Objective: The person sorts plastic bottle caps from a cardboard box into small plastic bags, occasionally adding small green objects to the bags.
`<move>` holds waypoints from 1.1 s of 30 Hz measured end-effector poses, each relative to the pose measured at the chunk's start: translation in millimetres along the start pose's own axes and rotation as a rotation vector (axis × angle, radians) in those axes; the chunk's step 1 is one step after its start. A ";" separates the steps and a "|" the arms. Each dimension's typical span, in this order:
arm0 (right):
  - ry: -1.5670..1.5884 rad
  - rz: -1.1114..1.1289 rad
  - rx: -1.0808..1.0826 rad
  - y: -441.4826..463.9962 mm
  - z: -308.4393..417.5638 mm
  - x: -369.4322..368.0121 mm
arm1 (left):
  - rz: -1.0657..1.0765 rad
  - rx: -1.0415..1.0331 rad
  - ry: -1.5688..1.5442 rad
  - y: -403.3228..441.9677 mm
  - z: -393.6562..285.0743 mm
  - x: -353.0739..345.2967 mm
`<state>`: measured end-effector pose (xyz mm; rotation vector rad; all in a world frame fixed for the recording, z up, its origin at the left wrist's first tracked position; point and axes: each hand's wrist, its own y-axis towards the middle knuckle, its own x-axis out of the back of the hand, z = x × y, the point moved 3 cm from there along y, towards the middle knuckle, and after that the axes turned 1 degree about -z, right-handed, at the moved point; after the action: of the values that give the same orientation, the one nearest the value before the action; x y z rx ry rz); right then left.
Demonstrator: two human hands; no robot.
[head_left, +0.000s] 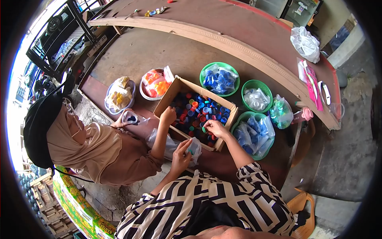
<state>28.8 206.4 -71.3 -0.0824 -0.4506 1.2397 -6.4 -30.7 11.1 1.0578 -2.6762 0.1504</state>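
A cardboard box [165, 95] full of loose bottle caps [191, 113], blue, red, orange and green, lies in front of me. Over its near right corner, my right hand [217, 129] pinches a green bottle cap [204, 130]. My left hand [182, 156] grips a clear plastic bag [195, 148] just outside the box's near side; something green shows inside the bag. To my left, a co-worker's hand [168, 115] reaches over the box's left edge with fingers closed. The co-worker's other hand holds a small clear bag [133, 118] with dark caps.
Green baskets [238, 79] of bagged blue, white and light-blue caps stand right of and behind the box. A bowl [142, 92] of orange bags and a pale basket [107, 104] are at left. A long wooden rail [223, 42] crosses behind. An orange chair [304, 207] stands lower right.
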 end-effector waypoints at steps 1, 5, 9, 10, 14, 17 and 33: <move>0.272 0.035 -0.078 -8.4 3.3 2.1 | 0.010 0.003 0.000 1.7 -1.5 -1.9; 0.075 -0.235 0.301 -63.3 59.0 -3.8 | 0.022 0.016 -0.034 6.8 -6.5 -10.8; -0.176 -0.173 0.558 -92.8 86.1 -26.0 | 0.004 0.002 -0.055 7.3 -9.2 -17.7; -0.153 -0.197 0.539 -90.3 84.0 -24.7 | -0.013 -0.012 -0.059 6.4 -6.7 -18.1; -0.240 -0.336 0.411 -51.2 52.2 -9.9 | -0.034 -0.049 -0.029 -1.2 -6.0 -16.4; -0.557 -0.110 0.256 -22.3 22.1 -15.8 | -0.038 -0.028 -0.015 -9.1 -8.2 -14.5; -0.953 -0.154 0.162 32.1 -13.9 1.1 | -0.091 0.092 -0.050 -34.4 -4.5 -1.8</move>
<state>5.6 220.7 -93.3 0.6975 -1.1464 1.1001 19.3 -53.8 15.0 1.2248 -2.6812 0.2346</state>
